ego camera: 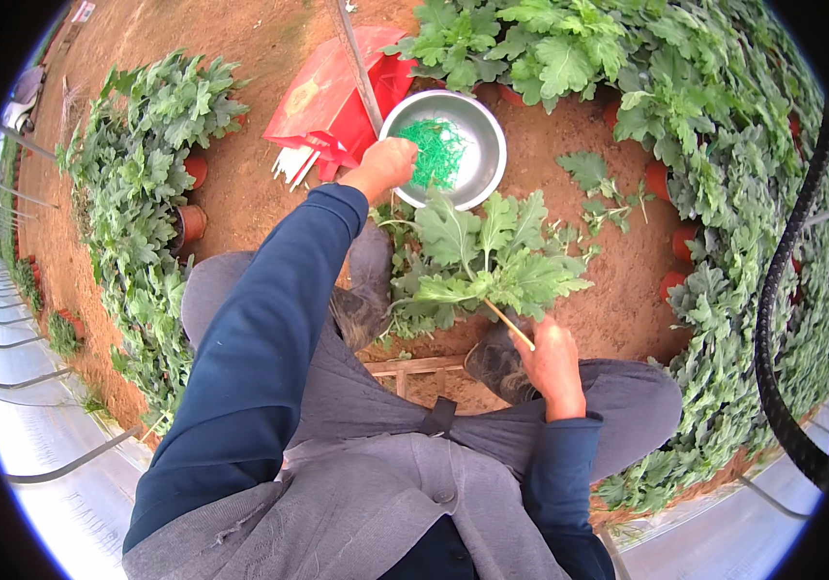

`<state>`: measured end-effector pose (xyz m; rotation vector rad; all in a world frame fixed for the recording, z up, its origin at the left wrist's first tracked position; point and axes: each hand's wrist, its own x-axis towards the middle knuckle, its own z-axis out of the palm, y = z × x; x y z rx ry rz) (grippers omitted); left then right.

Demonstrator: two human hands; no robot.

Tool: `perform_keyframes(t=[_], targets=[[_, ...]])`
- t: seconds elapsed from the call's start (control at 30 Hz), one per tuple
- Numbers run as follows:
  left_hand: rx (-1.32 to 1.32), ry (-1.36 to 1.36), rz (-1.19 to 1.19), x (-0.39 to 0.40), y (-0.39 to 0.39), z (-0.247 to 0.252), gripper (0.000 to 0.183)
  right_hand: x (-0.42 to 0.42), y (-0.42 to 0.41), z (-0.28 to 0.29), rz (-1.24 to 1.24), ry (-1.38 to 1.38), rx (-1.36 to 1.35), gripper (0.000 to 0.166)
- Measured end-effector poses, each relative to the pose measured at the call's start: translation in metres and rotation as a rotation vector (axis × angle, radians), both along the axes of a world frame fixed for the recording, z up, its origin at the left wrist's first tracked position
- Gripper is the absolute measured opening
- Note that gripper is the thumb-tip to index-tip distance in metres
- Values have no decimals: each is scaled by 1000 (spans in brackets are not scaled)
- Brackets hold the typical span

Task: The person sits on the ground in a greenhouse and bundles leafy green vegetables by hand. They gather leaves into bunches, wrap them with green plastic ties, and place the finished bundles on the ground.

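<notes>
My right hand grips the bare pale stem of a leafy plant shoot, its broad lobed leaves pointing away from me. My left hand reaches over the left rim of a round steel basin, fingers curled together beside the green pieces. Whether it pinches any of them is hidden. Inside the basin lies a loose pile of thin green strips. Beneath the held shoot, a heap of cut leafy greens lies on the soil between my boots.
A red bag with white sticks poking out lies left of the basin, beside a slanting pole. Potted leafy plants flank me on the left and right. Loose cuttings lie on the soil; a wooden frame is below me.
</notes>
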<state>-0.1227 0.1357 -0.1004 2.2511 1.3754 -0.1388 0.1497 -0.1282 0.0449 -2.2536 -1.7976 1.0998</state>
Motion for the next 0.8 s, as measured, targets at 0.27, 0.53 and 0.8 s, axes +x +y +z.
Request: perform_keyframes(t=[0.27,0.53,0.8], targets=[[100,129,211,37,22,-57,25,-3,12,2,-127,199,-117,27],[61,-10,275,33,29,-64,9,-3,30,6,-128,312,-54,17],[31,-384,221,13,46,-30,12,4,26,10,-100,146,-33,33]])
